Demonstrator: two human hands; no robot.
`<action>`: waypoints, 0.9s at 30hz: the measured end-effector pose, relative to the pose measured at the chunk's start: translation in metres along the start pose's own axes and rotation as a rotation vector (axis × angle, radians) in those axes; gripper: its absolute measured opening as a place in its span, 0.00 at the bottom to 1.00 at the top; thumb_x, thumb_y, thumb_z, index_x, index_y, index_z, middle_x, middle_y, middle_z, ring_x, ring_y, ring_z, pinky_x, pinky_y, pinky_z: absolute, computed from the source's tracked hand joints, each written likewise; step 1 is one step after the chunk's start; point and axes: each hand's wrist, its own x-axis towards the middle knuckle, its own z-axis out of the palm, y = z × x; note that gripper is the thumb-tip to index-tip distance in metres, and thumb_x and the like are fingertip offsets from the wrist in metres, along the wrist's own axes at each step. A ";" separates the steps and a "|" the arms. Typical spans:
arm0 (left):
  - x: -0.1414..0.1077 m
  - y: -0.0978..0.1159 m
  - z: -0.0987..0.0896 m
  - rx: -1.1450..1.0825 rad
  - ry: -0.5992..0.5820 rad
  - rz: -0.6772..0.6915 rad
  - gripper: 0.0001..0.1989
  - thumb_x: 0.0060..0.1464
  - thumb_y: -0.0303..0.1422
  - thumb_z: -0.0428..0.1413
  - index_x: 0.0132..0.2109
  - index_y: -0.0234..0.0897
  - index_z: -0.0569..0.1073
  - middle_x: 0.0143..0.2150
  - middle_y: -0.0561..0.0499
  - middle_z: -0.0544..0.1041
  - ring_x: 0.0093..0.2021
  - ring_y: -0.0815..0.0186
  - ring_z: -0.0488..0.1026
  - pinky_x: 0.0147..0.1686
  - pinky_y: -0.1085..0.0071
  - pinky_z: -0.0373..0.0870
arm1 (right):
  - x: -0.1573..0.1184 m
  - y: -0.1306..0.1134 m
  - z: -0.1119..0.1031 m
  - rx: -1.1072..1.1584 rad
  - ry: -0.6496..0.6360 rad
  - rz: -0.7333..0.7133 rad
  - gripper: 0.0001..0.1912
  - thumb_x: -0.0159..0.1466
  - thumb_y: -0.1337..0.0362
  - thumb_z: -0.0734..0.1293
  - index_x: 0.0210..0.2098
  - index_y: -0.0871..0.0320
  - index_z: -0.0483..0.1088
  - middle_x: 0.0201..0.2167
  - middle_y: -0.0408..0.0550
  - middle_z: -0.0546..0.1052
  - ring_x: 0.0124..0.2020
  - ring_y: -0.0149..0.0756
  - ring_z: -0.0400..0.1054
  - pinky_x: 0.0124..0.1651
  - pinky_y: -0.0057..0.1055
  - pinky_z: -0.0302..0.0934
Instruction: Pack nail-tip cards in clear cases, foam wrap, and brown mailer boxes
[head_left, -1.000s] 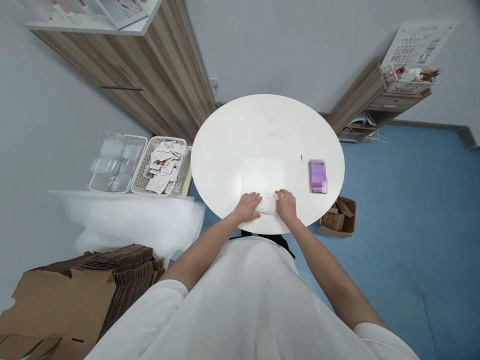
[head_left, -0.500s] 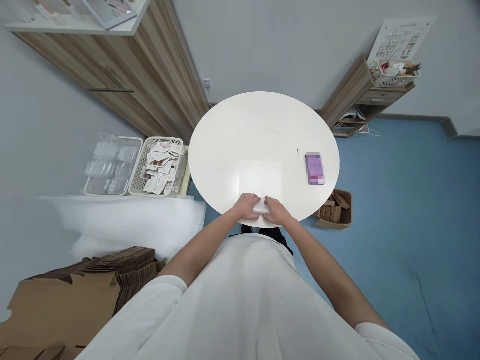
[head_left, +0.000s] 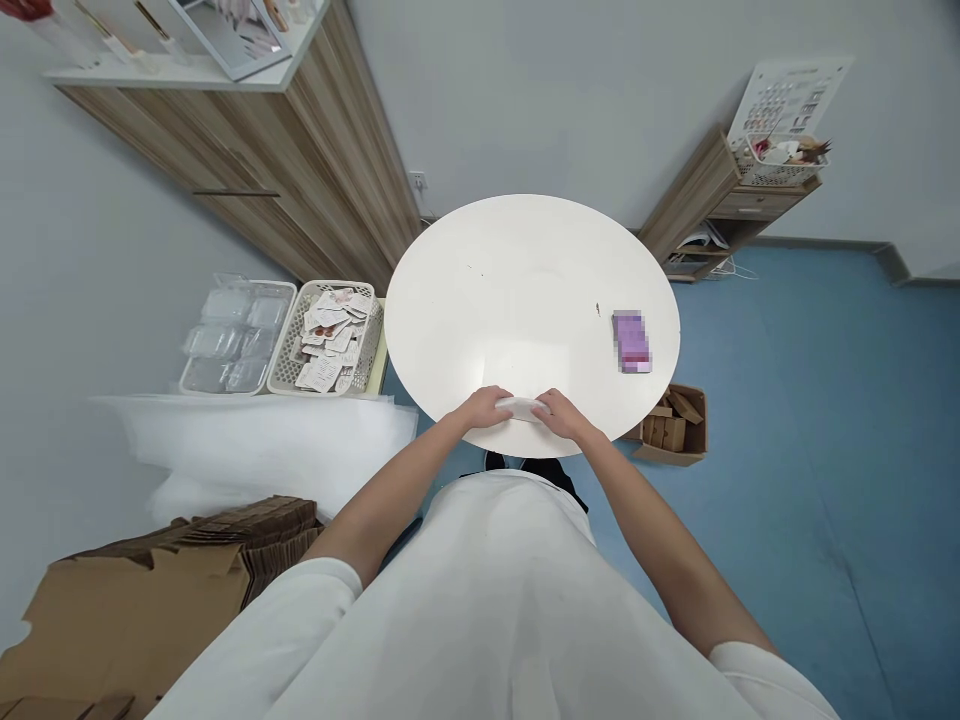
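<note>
Near the front edge of the white oval table [head_left: 510, 260], a flat white piece that looks like folded foam sheet [head_left: 523, 408] is held between both hands. My left hand [head_left: 486, 407] grips its left end, fingers closed round it. The right end is in my right hand [head_left: 559, 412], with the thumb on top. Whether anything lies inside the white piece cannot be seen. To the right on the tabletop lies a purple, blurred-out box-like object [head_left: 632, 342], apart from the hands.
Left of the table stand a basket of printed cards [head_left: 367, 345], a tray of clear plastic boxes [head_left: 225, 335], white foam-like sheets [head_left: 262, 435] and stacked flat cardboard [head_left: 150, 610]. An open carton [head_left: 686, 455] of small brown boxes sits on the floor at right. Cabinets [head_left: 352, 150] line the wall.
Both hands have moved slightly apart along the white piece, which now shows wider between them and looks a little raised. The whole view has shifted slightly.
</note>
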 end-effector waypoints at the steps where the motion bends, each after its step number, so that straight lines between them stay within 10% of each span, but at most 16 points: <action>1: 0.001 -0.004 -0.002 -0.038 0.025 -0.020 0.16 0.48 0.38 0.50 0.45 0.39 0.70 0.44 0.49 0.72 0.43 0.62 0.67 0.42 0.69 0.62 | 0.004 0.001 -0.001 -0.002 0.002 0.015 0.15 0.61 0.58 0.56 0.41 0.59 0.66 0.42 0.53 0.68 0.41 0.37 0.63 0.43 0.31 0.55; 13: 0.003 -0.024 0.006 -0.105 0.180 -0.419 0.06 0.47 0.30 0.48 0.24 0.38 0.63 0.25 0.51 0.68 0.27 0.67 0.66 0.24 0.72 0.59 | 0.024 0.016 0.008 0.167 0.196 0.240 0.18 0.59 0.59 0.59 0.49 0.55 0.62 0.47 0.48 0.69 0.47 0.37 0.62 0.46 0.32 0.56; 23: -0.003 -0.020 0.011 -0.026 0.212 -0.533 0.05 0.48 0.31 0.47 0.31 0.38 0.66 0.32 0.49 0.72 0.31 0.65 0.68 0.28 0.70 0.63 | 0.028 0.023 0.010 0.108 0.299 0.285 0.17 0.58 0.61 0.58 0.46 0.58 0.63 0.45 0.50 0.69 0.47 0.37 0.62 0.47 0.32 0.55; 27: -0.007 -0.014 0.014 0.136 0.412 -0.478 0.13 0.49 0.33 0.49 0.43 0.37 0.65 0.46 0.43 0.69 0.46 0.56 0.65 0.39 0.62 0.63 | 0.017 0.043 0.002 0.104 0.406 0.380 0.17 0.58 0.61 0.57 0.46 0.59 0.64 0.44 0.52 0.69 0.45 0.39 0.62 0.47 0.34 0.55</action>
